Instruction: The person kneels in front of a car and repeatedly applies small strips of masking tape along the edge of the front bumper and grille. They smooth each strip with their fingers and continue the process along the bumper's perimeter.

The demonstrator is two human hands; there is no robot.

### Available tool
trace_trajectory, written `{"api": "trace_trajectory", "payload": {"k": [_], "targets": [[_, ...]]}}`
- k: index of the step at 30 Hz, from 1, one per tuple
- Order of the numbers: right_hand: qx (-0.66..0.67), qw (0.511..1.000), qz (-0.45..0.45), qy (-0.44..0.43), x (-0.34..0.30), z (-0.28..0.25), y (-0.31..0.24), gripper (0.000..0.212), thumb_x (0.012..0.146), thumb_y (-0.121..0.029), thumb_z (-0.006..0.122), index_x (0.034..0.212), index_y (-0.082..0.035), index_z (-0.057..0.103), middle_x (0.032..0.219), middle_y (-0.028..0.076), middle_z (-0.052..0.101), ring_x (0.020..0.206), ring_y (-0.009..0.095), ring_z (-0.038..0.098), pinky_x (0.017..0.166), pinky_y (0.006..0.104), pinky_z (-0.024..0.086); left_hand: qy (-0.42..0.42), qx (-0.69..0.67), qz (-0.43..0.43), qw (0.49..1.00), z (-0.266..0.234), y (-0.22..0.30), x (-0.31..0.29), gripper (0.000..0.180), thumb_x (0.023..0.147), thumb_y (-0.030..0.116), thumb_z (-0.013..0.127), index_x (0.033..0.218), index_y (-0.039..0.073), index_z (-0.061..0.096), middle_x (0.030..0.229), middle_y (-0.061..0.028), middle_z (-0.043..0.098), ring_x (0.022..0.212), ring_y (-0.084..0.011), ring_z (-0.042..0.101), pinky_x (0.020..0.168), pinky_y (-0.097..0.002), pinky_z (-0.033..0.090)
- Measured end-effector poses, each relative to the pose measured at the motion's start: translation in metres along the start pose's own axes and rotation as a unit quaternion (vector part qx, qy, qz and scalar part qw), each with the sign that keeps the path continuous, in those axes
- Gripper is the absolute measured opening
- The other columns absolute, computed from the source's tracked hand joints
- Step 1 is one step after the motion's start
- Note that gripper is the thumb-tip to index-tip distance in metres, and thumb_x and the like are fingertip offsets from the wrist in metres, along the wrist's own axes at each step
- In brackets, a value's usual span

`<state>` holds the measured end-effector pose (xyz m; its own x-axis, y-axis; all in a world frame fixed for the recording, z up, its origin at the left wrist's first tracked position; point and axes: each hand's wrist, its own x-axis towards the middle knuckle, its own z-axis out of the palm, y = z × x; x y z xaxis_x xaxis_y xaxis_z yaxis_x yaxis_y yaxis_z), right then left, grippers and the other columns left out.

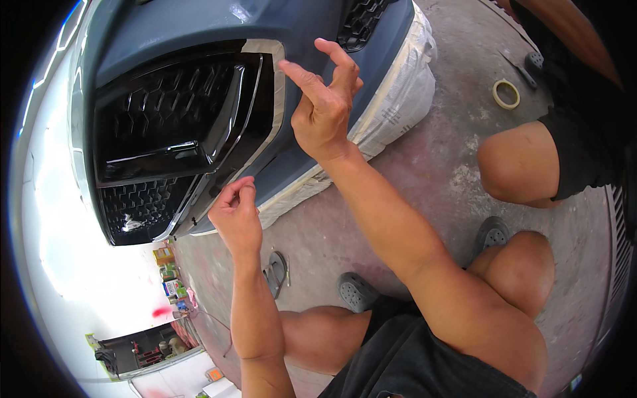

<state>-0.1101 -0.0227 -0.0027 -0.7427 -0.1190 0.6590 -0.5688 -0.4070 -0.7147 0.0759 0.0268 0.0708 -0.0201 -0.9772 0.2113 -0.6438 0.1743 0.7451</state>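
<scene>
A grey-blue car bumper (312,40) with a glossy black grille (166,99) fills the upper left. Pale masking tape (277,96) follows the grille's right edge and bends down toward its lower corner. My right hand (325,109) is raised over the bumper, its fingers apart, the index fingertip close to the tape's upper bend; whether it touches cannot be made out. Lower down, my left hand (237,219) has thumb and fingers pinched together by the tape's lower stretch. What lies in that pinch, if anything, is hidden.
White masking sheet (398,99) hangs along the bumper's lower edge. A tape roll (506,94) and a bladed tool (521,71) lie on the concrete floor (424,166), near another person's bare knee (517,162). Sandals (275,272) rest beyond my left forearm; boxes (169,272) line the wall.
</scene>
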Motion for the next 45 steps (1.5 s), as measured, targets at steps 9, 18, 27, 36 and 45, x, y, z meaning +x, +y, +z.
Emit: {"api": "trace_trajectory", "payload": {"k": [9,18,27,36,45], "targets": [[-0.008,0.999,0.034,0.007,0.01,0.006,-0.008,0.05,0.078,0.012,0.059,0.114,-0.017,0.077,0.14,0.015,0.049,0.124,0.032,0.048,0.097,0.0442,0.031,-0.01,0.007,0.008,1.0,0.002,-0.003,-0.001,0.015,0.093,0.008,0.067,0.096,-0.003,0.076,0.069,0.0008,0.063,0.055,-0.0035,0.048,0.05,-0.0217,0.035],[-0.011,0.999,0.045,0.008,0.014,0.01,-0.016,0.051,0.071,0.016,0.062,0.111,-0.012,0.076,0.14,0.016,0.047,0.126,0.035,0.045,0.095,0.0464,0.032,-0.017,0.008,-0.007,1.0,0.004,-0.005,0.0,0.015,0.093,0.008,0.067,0.097,-0.004,0.075,0.067,0.0029,0.059,0.055,-0.0031,0.046,0.05,-0.0213,0.033],[-0.079,0.994,0.078,-0.012,0.021,0.004,-0.031,0.049,0.073,0.016,0.059,0.111,-0.01,0.076,0.144,0.017,0.045,0.128,0.036,0.045,0.1,0.0483,0.032,-0.017,0.005,-0.01,1.0,0.002,-0.01,0.002,0.016,0.092,0.006,0.065,0.098,-0.005,0.075,0.068,0.0033,0.058,0.059,-0.0026,0.046,0.053,-0.0218,0.032],[-0.028,0.999,0.041,0.006,0.025,0.007,-0.03,0.047,0.07,0.014,0.064,0.108,-0.009,0.076,0.147,0.018,0.043,0.133,0.038,0.04,0.099,0.0502,0.029,-0.02,0.005,-0.017,1.0,0.002,-0.01,0.002,0.016,0.091,0.006,0.066,0.097,-0.005,0.075,0.069,0.0035,0.058,0.06,-0.0027,0.045,0.054,-0.0219,0.032],[-0.037,0.999,0.03,0.023,0.003,0.0,-0.011,0.051,0.074,0.014,0.06,0.114,-0.014,0.076,0.138,0.015,0.05,0.124,0.034,0.048,0.097,0.0462,0.03,-0.024,0.017,0.016,0.999,0.007,-0.009,0.003,0.016,0.091,0.004,0.067,0.101,-0.005,0.074,0.072,0.0017,0.06,0.059,-0.0024,0.046,0.053,-0.0212,0.034]]}}
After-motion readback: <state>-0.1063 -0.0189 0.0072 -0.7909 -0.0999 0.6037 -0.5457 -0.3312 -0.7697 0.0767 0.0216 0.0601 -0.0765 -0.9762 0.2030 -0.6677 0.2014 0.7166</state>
